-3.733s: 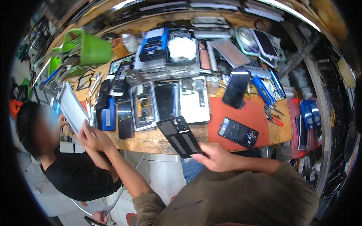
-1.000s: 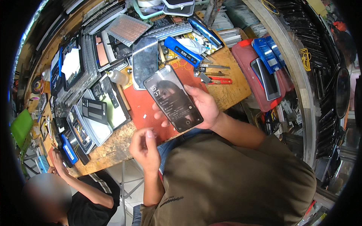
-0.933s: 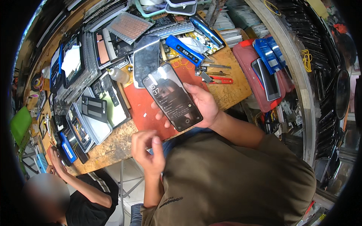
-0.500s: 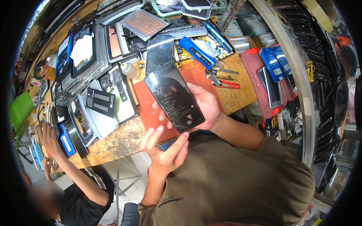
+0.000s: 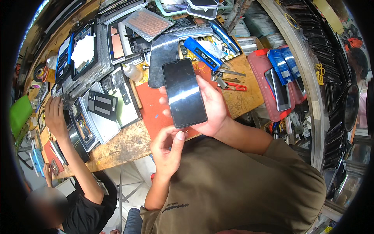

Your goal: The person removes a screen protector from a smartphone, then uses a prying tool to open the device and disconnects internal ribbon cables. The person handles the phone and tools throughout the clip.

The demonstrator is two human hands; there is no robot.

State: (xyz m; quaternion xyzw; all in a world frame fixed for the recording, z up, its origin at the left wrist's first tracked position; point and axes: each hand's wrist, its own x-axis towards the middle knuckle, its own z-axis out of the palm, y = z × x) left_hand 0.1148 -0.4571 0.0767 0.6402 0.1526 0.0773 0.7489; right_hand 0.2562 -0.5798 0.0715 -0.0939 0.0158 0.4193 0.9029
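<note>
Since the frame 0.5 seconds earlier, the phone [image 5: 184,95] has swung more upright, its screen has gone dark, and the left hand [image 5: 165,150] has drawn leftward.

Above a red mat [image 5: 151,109], the right hand [image 5: 215,111] holds the phone from beneath, thumb along 1 side, fingertips showing at the other. The left hand is loosely curled just below the phone, with a narrow gap between thumb and forefinger; whether it touches the phone cannot be told.

Scuffed along its front edge, the wooden table [image 5: 117,150] carries a blue tool [image 5: 202,54], a bottle [image 5: 133,72] and a black cover [image 5: 103,105]. Pale floor [image 5: 145,165] shows below. At far left, a co-worker's hand [image 5: 56,115] reaches over the table.

The held phone partly hides a 2nd phone [image 5: 159,58]. Some left-hand fingers are hard to make out. Black fisheye rims cut off the room's corners.
</note>
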